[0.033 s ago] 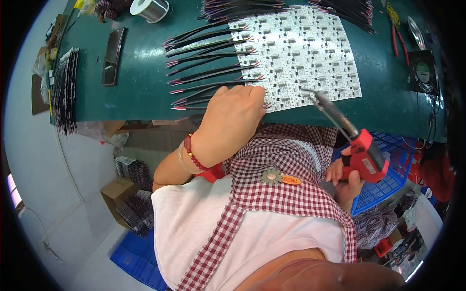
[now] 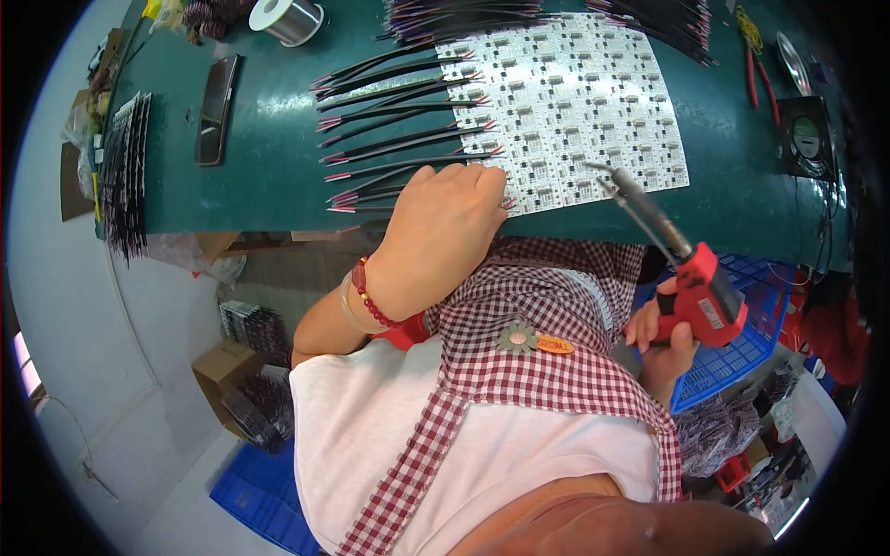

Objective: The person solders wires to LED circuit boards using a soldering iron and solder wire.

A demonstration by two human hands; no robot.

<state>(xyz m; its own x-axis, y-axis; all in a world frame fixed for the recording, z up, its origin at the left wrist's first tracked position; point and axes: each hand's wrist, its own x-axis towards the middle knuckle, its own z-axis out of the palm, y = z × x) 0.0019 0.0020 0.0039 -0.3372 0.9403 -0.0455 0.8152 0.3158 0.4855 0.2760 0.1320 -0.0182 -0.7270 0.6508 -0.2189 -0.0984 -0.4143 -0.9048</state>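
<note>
A white panel of small circuit boards (image 2: 575, 102) lies on the green bench (image 2: 269, 157). Black wires with red tips (image 2: 399, 120) fan out from its left edge. My left hand (image 2: 445, 222) rests knuckles-up on the panel's near left corner. Its fingers are curled down over the ends of the nearest black wires, and the fingertips are hidden. My right hand (image 2: 663, 338) grips a red soldering gun (image 2: 705, 292) off the bench's near edge. The gun's long metal tip hovers just above the panel's near right part, apart from my left hand.
A solder spool (image 2: 289, 17) and a dark flat phone-like object (image 2: 215, 107) lie at the bench's left. Red-handled pliers (image 2: 753, 65) and a small fan (image 2: 808, 139) sit at the right. A blue crate (image 2: 742, 352) stands below at the right, and a cardboard box (image 2: 222, 366) at lower left.
</note>
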